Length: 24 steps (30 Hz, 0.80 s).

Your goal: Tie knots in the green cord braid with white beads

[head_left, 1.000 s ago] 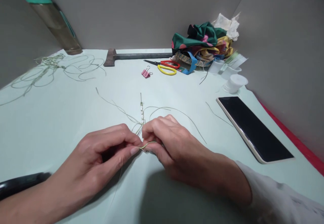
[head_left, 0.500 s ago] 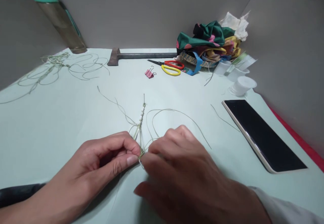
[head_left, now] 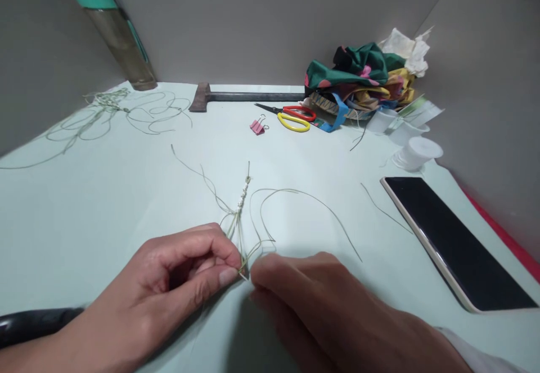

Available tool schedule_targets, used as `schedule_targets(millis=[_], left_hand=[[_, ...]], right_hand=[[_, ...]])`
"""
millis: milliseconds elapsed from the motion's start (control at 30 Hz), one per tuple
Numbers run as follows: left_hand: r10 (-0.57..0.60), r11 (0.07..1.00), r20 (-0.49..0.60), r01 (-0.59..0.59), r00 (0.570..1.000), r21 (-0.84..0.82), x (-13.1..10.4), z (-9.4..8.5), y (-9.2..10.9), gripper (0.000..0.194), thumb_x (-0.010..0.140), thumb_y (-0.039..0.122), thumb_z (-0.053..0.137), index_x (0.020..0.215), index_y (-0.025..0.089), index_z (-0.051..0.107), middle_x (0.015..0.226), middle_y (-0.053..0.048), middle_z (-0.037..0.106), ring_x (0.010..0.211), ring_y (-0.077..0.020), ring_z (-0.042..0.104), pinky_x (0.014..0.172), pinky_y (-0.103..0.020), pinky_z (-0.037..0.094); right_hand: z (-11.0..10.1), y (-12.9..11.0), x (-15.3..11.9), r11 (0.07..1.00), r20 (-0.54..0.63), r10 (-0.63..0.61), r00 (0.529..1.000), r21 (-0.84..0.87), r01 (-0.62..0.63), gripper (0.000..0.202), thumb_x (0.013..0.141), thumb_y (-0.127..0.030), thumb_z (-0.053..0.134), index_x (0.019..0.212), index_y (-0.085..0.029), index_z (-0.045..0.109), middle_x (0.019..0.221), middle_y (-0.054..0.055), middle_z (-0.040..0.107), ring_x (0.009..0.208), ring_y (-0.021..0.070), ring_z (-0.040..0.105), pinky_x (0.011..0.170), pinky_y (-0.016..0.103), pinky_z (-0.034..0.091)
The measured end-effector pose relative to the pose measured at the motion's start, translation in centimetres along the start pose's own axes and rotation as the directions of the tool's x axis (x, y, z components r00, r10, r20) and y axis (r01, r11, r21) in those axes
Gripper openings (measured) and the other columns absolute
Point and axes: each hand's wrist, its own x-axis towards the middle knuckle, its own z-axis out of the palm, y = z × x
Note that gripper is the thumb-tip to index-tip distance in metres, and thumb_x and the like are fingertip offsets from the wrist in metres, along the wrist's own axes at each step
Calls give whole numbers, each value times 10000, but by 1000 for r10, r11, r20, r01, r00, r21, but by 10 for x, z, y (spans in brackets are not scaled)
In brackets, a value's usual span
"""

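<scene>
A thin cord braid (head_left: 242, 198), green and white, lies on the pale tabletop; loose strands spread from its lower end. My left hand (head_left: 189, 283) pinches the lower strands between thumb and index finger, and a short whitish end pokes out past the fingertips. Just to the right, my right hand (head_left: 320, 305) has its fingers curled together close to that end. Whatever its fingertips hold, if anything, is hidden. Behind it, a long loose strand (head_left: 312, 196) of green cord curves across the table. Another loose strand (head_left: 192, 169) runs toward the upper left.
Farther back are a hammer-like tool (head_left: 253, 97), scissors (head_left: 295, 120), a pink binder clip (head_left: 258, 126) and bunched fabric (head_left: 367, 69). White spools (head_left: 419, 151) and a phone (head_left: 455, 243) lie right. At left are tangled cord (head_left: 109, 103) and a bottle (head_left: 122, 41).
My right hand has drawn back slightly toward me and its fingers have curled in closer. The left hand keeps its pinch on the cords. The whole view has shifted a little.
</scene>
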Motion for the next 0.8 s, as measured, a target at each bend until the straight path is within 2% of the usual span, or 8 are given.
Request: schedule_targets(millis=[67,133,233,400,500,600,700,800], left_hand=[[40,998,-28,-38,999,55,0,1,0,475,1071,694,685,875,289,837,832,-41,745,745,-199,612,600,-290,466],[10,998,-93,-4,996,67,-1,4,3,424,1051,689,711,939,298,832,818,-24,728,734,-195,589,612,-288,463],[-43,997,-144,52,989,61,-1,7,5,434,1014,736,732,1019,307,801,747,21,640,669,-173,501,599,-275,431],[135,974,-115,-111,984,196,1,6,0,470,1106,666,620,863,290,763,750,1,676,644,-184,516,556,-300,402],[166,958,-126,-130,978,255,0,7,5,421,1117,561,614,829,296,770,744,8,690,671,-194,575,609,-323,434],[184,941,-121,-139,975,309,-1,9,11,418,1127,495,574,804,294,749,754,11,694,690,-192,593,624,-339,423],[232,910,-82,-186,969,370,-2,8,11,445,1163,462,502,803,282,691,747,17,664,679,-179,583,622,-341,419],[310,855,3,-280,951,436,-2,7,4,435,1199,378,446,837,264,658,765,21,650,674,-151,593,646,-305,460]], right_hand=[[-2,0,3,1000,27,1,1000,8,-1,336,930,-56,674,1086,-343,593,822,-99,806,609,99,761,299,197,317],[-5,1,7,1000,46,-1,999,4,1,305,925,-61,662,998,-346,584,737,-112,759,586,112,741,293,216,272],[-10,5,13,1000,40,5,999,-19,-4,276,892,-68,646,887,-326,546,666,-87,707,489,147,616,358,277,346],[-16,19,19,996,-3,-66,998,-64,66,317,958,-67,561,793,-276,389,600,-92,535,482,103,403,471,257,361],[-18,30,25,973,-67,-155,986,-185,141,266,1018,-78,546,830,-262,503,628,-89,549,491,83,445,497,240,367],[-18,41,32,955,-112,-177,978,-261,143,248,1036,-96,591,835,-241,573,631,-73,577,491,91,464,507,251,363],[-14,50,38,964,-169,-144,975,-245,100,216,1042,-125,610,854,-230,622,642,-70,573,511,104,435,545,256,371],[-7,58,46,977,-210,-79,974,-210,34,171,1043,-172,618,886,-233,649,620,-85,501,523,116,407,566,262,358]])
